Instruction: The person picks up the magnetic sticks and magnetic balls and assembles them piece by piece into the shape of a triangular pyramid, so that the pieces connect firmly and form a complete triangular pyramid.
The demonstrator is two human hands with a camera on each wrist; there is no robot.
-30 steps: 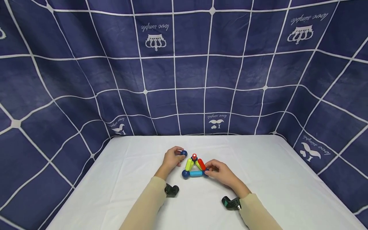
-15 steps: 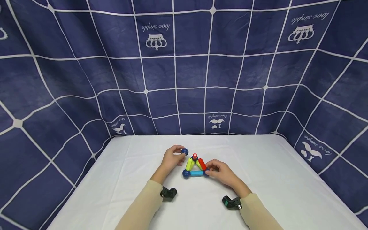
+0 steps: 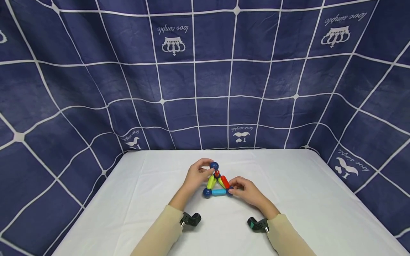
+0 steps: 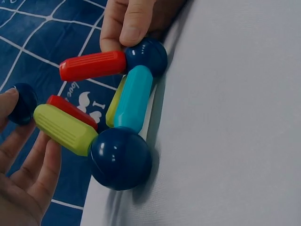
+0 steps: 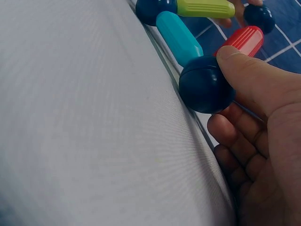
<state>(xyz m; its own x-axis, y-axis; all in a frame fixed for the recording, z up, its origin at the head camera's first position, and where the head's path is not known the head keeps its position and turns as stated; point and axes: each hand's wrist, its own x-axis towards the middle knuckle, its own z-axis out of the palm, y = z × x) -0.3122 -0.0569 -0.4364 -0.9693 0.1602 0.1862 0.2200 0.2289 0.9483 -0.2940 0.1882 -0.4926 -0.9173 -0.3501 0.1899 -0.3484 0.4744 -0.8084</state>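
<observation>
My left hand (image 3: 196,177) pinches a dark blue ball (image 3: 214,166), held up over the far corner of a small frame of coloured rods and blue balls. In the head view that ball sits just above the tip of an upright red rod (image 3: 217,173). My right hand (image 3: 246,192) grips the near right corner ball (image 5: 206,87) between thumb and fingers. A light blue rod (image 4: 134,100) joins it to the near left ball (image 4: 120,158). From that left ball a yellow-green rod (image 4: 65,128) slants up; a second red rod (image 5: 242,41) rises from the gripped ball.
The frame stands on a table with a white cloth (image 3: 307,199). Behind and along the sides hangs a navy curtain (image 3: 211,81) with a white grid. Black wrist-worn devices (image 3: 192,219) stick out by both sleeves.
My left hand has moved right and slightly away with the blue ball, from beside the frame to over its far corner. The right hand stays on its corner ball.
</observation>
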